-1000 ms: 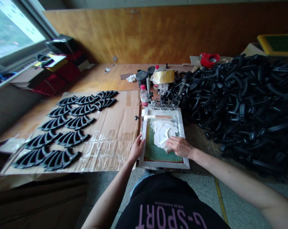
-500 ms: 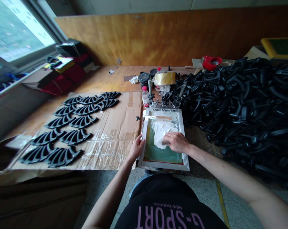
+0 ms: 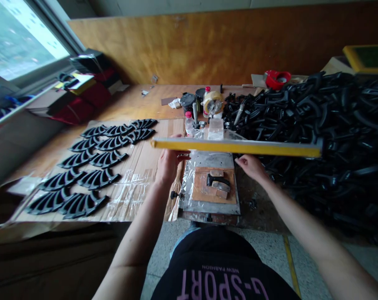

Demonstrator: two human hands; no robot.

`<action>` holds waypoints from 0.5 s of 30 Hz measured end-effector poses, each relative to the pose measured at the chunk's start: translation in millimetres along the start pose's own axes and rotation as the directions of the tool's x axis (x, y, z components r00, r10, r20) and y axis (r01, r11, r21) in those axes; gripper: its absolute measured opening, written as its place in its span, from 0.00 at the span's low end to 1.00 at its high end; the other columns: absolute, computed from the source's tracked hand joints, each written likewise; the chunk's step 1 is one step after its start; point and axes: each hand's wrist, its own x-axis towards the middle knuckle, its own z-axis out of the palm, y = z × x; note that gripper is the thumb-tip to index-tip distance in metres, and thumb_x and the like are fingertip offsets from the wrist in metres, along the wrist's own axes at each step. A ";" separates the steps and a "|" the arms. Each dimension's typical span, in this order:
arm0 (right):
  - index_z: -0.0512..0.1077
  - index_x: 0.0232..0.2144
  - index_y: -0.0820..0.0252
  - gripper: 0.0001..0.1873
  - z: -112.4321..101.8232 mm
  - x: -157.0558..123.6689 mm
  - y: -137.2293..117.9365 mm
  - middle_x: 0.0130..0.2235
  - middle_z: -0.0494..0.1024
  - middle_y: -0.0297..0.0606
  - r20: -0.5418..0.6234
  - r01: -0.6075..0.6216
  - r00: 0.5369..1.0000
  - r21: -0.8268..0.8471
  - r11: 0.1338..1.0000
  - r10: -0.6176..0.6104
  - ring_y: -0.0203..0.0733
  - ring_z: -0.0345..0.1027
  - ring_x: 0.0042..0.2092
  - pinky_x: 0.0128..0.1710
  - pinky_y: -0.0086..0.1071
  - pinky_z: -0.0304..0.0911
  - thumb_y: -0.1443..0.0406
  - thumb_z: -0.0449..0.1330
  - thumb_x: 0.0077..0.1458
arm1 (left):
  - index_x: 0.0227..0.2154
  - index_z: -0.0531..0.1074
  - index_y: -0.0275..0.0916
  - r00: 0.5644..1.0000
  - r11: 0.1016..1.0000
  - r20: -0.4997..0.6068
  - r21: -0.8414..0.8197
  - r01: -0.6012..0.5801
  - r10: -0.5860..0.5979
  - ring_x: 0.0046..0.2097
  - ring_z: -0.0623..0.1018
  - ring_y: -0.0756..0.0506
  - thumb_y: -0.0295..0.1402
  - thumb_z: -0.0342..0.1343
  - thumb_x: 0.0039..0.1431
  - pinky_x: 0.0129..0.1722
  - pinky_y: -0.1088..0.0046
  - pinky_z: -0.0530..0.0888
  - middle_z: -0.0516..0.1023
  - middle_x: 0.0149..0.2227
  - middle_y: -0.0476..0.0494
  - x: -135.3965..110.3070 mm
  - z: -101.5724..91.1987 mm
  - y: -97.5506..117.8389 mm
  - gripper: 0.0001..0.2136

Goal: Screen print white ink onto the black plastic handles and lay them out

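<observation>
A screen-printing frame [image 3: 239, 147] is tilted up and seen edge-on, its yellow side toward me. My left hand [image 3: 168, 166] grips its lower edge left of the middle, with a fingertip showing above the bar. Just below the frame, my right hand [image 3: 251, 164] has its fingers curled together; whether anything is in them is hidden. Between and below my hands is a metal base plate [image 3: 185, 204] carrying a brown board [image 3: 200, 193]. On the board's small block lies a curved black plastic piece [image 3: 218, 182], apart from both hands.
Rows of curved black pieces [image 3: 91, 180] lie on cardboard [image 3: 151, 183] at left. A large heap of black parts [image 3: 326, 125] covers the right side. Behind the frame stand a red-capped bottle [image 3: 188, 123], a dark tub [image 3: 187, 102] and a tape roll [image 3: 214, 102]. A red tape dispenser [image 3: 277, 80] sits farther back.
The frame has swung up from lying flat, uncovering the base plate and black piece. My left hand has moved up and left with it; my right hand has left the white paste and moved right.
</observation>
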 end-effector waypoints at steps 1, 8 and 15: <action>0.75 0.33 0.57 0.16 16.0 -11.8 -4.4 0.36 0.77 0.40 0.067 0.070 0.995 -0.015 0.997 -0.069 0.45 0.69 0.41 0.43 0.37 0.64 0.51 0.59 0.57 | 0.42 0.72 0.37 1.000 1.000 -0.001 -0.003 0.003 -0.003 0.36 0.77 0.48 0.57 0.49 0.59 0.32 0.74 0.75 0.78 0.38 0.41 6.1 6.5 2.4 0.26; 0.70 0.34 0.62 0.10 65.5 -57.0 -69.3 0.36 0.76 0.47 0.202 0.135 0.975 -0.221 0.966 -0.090 0.47 0.68 0.41 0.43 0.37 0.60 0.62 0.54 0.64 | 0.47 0.69 0.35 0.842 0.841 0.035 0.089 0.533 -0.538 0.33 0.78 0.45 0.60 0.51 0.55 0.28 0.70 0.73 0.79 0.37 0.37 -72.1 26.5 -71.0 0.31; 0.72 0.36 0.59 0.09 53.1 -65.6 -58.4 0.40 0.76 0.41 0.165 0.381 0.913 -0.025 0.924 -0.372 0.43 0.64 0.47 0.48 0.35 0.58 0.70 0.51 0.64 | 0.39 0.69 0.37 0.767 0.751 -0.124 0.152 0.642 -0.630 0.28 0.75 0.49 0.56 0.51 0.55 0.23 0.75 0.69 0.77 0.33 0.43 -105.2 -16.2 -125.9 0.25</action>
